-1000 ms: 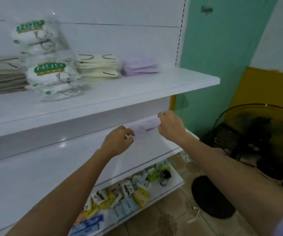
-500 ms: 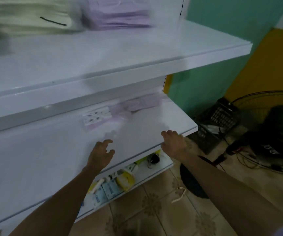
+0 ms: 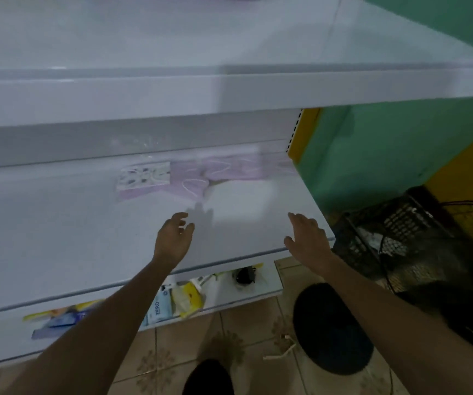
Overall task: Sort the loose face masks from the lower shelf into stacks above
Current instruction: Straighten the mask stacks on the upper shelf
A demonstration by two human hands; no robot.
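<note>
Both hands empty, fingers relaxed: left hand, right hand. Loose masks unsorted at lower shelf back; pickup pending.

Empty hands short of lilac masks

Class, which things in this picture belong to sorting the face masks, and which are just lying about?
Job: loose lilac face masks; white patterned mask; white lower shelf; white upper shelf; left hand; right hand.
Lying about: black wire basket; yellow and blue packets; round black fan base.
</note>
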